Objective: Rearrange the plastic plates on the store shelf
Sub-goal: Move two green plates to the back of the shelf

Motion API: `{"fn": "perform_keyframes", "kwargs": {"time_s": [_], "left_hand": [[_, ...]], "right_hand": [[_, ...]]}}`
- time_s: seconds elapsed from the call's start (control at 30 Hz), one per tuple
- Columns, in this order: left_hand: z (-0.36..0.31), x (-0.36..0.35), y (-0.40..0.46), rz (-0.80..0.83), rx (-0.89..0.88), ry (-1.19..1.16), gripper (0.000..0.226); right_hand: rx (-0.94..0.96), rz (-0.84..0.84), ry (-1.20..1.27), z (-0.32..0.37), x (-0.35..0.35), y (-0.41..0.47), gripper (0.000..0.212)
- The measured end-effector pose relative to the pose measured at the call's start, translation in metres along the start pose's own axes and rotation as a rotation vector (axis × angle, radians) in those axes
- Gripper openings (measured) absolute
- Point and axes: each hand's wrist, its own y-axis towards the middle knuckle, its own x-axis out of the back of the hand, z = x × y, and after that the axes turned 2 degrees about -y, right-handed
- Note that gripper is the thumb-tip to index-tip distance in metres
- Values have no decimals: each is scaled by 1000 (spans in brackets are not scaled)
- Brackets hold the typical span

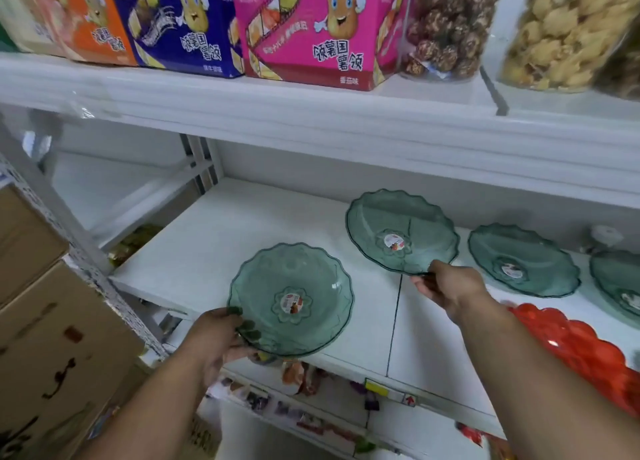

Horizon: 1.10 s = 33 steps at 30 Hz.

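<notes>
Cardboard cartons (52, 321) stand stacked at the far left, cut off by the frame edge. Beside them the left hand (221, 338) grips the near-left rim of a translucent green plastic plate (294, 298), fingers curled over the scalloped edge with the thumb beneath, partly seen through the plastic. This plate is round, so it has no long axis; it faces up, tilted slightly toward the camera, its near edge overhanging the front of the white shelf (214, 248), and a round sticker sits at its centre.

Further right, the right hand (446, 286) pinches the near rim of a second green plate (401, 231), which is tipped up with its far edge raised toward the back wall. Whether its near edge touches the shelf cannot be told.

A third green plate (523, 260) lies flat on the shelf, just beside the second. A fourth green plate (620, 286) is cut off at the right edge. A red scalloped plate (581, 345) in front is blurred and partly hidden by the right forearm.

On the shelf above stand snack boxes (311, 27) and clear jars of snacks (568, 30).
</notes>
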Motion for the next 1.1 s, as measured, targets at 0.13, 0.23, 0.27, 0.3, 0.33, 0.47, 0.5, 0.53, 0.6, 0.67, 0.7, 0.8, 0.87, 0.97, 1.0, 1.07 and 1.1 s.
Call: {"fn": "perform_keyframes", "kwargs": {"time_s": [0.13, 0.23, 0.27, 0.3, 0.33, 0.47, 0.5, 0.53, 0.6, 0.67, 0.7, 0.8, 0.87, 0.97, 1.0, 1.07, 1.1], "left_hand": [[-13, 35, 9, -52, -33, -57, 19], [-24, 57, 16, -66, -50, -59, 18], [-28, 62, 20, -67, -47, -68, 18], [-31, 67, 24, -71, -40, -78, 18], [-35, 70, 29, -79, -37, -93, 16], [-49, 75, 50, -111, -37, -167, 17], [-52, 76, 57, -120, -37, -188, 20], [-55, 77, 63, -127, -37, -208, 22], [-62, 79, 76, -144, -28, -242, 23], [-69, 80, 88, -175, -17, -268, 21], [-73, 80, 94, -186, -17, -280, 20], [-82, 82, 113, -205, -43, -312, 18], [-87, 84, 127, -209, -61, -314, 18], [-96, 87, 153, -199, -75, -313, 17], [-100, 87, 162, -198, -80, -316, 18], [-106, 85, 183, -183, -91, -323, 17], [-109, 84, 193, -176, -94, -327, 16]], "right_hand": [[12, -36, 35, -17, -19, -44, 17], [2, -47, 60, -27, -35, -64, 17], [-2, -45, 69, -29, -39, -68, 17], [-3, -39, 77, -30, -43, -71, 17], [-3, -33, 83, -31, -47, -73, 17], [6, -18, 91, -32, -63, -71, 17], [7, -12, 84, -32, -67, -69, 16], [9, -5, 77, -32, -72, -66, 16], [13, 11, 55, -33, -81, -58, 17], [16, 13, 28, -31, -91, -48, 18], [17, 12, 23, -31, -96, -44, 18], [19, 16, 2, -28, -112, -31, 18], [20, 9, -2, -26, -123, -26, 17], [24, 11, -7, -24, -139, -18, 19], [30, 11, -8, -23, -146, -15, 19], [47, 4, -6, -23, -161, -6, 19], [52, -2, -9, -24, -168, -3, 19]]}}
